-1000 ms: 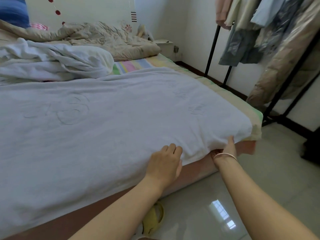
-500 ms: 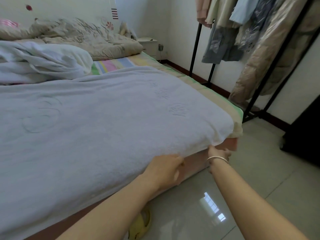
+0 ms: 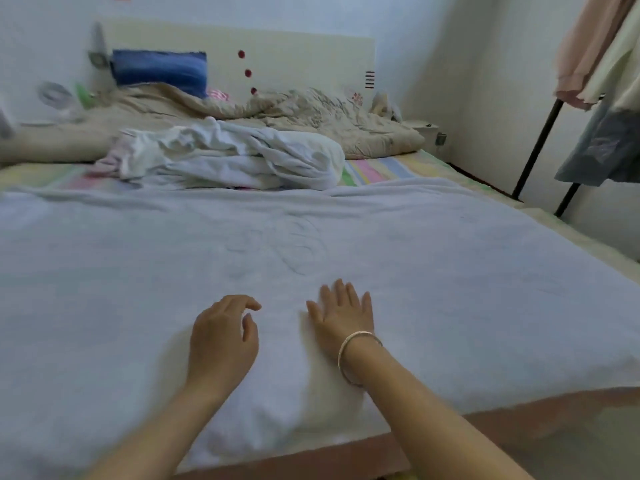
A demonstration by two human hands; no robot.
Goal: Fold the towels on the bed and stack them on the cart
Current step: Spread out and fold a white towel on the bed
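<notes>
Left hand was over the white towel spread across the bed, fingers loosely curled, gripping nothing. Right hand lay flat on it, fingers straight. Behind were crumpled white towels, a beige quilt, then a blue pillow.

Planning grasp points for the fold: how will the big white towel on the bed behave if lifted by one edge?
Probably floppy: the towel drapes over the near edge of the bed, so it should sag between grasps. Likely heavy for cloth, since it spans nearly the bed's whole width. Pushed, it would probably bunch, as the white pile behind lies crumpled.
</notes>
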